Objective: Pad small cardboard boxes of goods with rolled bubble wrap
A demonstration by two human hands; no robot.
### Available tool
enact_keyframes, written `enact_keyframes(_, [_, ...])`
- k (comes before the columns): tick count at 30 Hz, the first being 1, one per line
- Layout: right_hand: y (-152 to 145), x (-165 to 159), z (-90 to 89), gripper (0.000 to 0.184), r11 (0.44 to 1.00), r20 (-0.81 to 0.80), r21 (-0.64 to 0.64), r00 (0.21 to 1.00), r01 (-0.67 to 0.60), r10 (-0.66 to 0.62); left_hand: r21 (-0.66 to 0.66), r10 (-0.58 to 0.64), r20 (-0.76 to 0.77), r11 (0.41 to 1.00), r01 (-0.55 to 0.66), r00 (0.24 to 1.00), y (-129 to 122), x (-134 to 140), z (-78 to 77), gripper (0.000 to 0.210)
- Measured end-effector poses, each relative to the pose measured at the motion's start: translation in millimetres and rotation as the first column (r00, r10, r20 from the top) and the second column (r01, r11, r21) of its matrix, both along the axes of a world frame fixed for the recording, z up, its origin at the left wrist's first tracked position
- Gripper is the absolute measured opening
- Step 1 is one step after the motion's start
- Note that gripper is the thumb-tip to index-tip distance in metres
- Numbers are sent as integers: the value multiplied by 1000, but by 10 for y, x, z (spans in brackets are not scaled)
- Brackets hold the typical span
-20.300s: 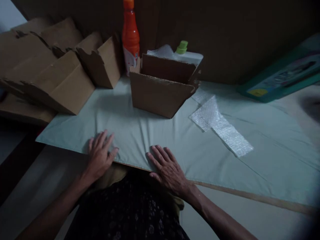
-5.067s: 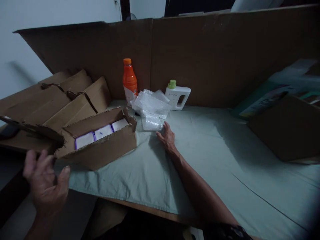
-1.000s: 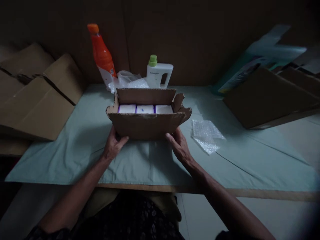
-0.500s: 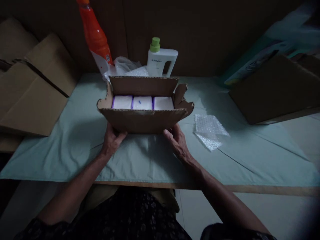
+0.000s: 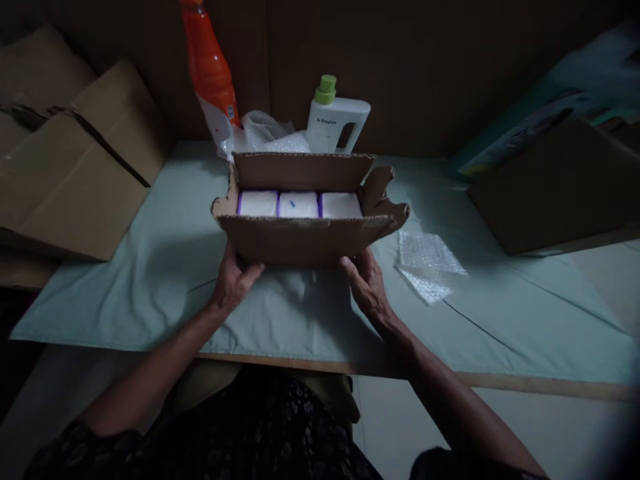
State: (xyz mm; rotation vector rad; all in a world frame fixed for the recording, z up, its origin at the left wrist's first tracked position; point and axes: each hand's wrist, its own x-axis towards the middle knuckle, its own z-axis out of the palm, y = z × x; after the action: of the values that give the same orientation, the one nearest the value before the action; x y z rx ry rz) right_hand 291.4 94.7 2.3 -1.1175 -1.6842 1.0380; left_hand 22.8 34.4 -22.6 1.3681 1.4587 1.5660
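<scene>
Between my hands is a small cardboard box with its top flaps standing up. Three white blocks with purple edges, one of them a white block with a small blue mark, sit in a row inside it. My left hand grips the box's lower left corner, thumb along the front. At the lower right corner my right hand holds it the same way. The fingers of both hands are partly hidden behind and under the box.
Behind the box stand an orange bottle, crumpled bubble wrap and a white jug with a green cap. More bubble wrap lies to the right. Larger cartons flank the cloth-covered table: a left carton and a right carton.
The whole scene has shifted slightly to the right in view, as the camera turned a little. Both hands keep the same hold on the box.
</scene>
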Motion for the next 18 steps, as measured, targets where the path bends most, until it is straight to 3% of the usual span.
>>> enact_keyframes(4, [209, 19, 1, 61, 1000, -11, 19, 1000, -4, 4, 6, -84, -50, 996, 84, 995, 250, -64, 9, 80])
enact_keyframes(6, [190, 106, -20, 60, 999, 16, -27, 999, -34, 35, -31, -90, -127, 996, 87, 988, 208, -142, -3, 81])
enact_keyframes(8, [99, 223, -59, 56, 997, 89, -70, 995, -42, 48, -74, -31, -290, 997, 10, 956, 66, -242, -33, 80])
enact_keyframes(11, [-103, 348, -146, 48, 999, 264, -9, 964, -40, 41, -86, 33, -598, 991, -106, 801, -232, -334, -95, 79])
enact_keyframes(15, [-376, 239, -252, 42, 971, 514, 134, 852, -197, 102, -201, -164, -829, 980, -11, 535, -571, -230, -113, 68])
enact_keyframes(18, [-566, 61, -283, 54, 895, 667, 178, 719, -410, 196, -274, -272, -878, 960, 51, 395, -752, -103, -66, 65])
